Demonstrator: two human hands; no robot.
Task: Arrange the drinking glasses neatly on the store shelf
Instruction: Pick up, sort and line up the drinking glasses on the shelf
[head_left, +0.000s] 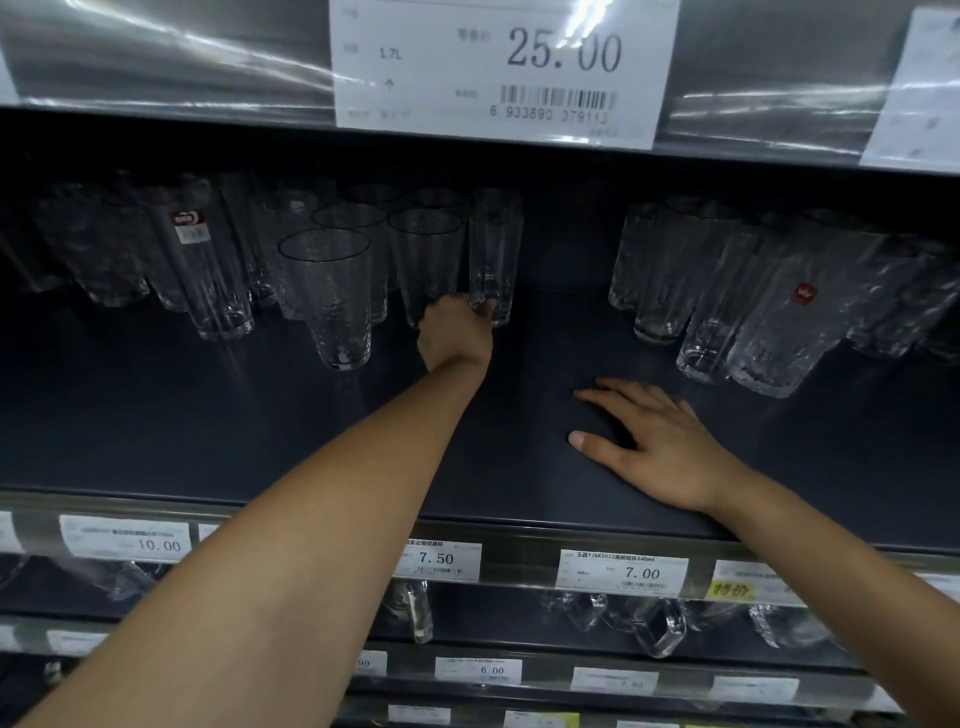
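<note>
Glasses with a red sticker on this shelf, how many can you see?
2. One tall glass stands in the left group; a second glass stands at the front of the right group. Stickers on glasses further back may be hidden.

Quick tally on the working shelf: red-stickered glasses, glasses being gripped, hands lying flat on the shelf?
Red-stickered glasses: 2
Glass gripped by left hand: 1
Right hand flat on shelf: 1
Total: 4

Open shelf (545, 332) between glass clusters (332, 291)
</note>
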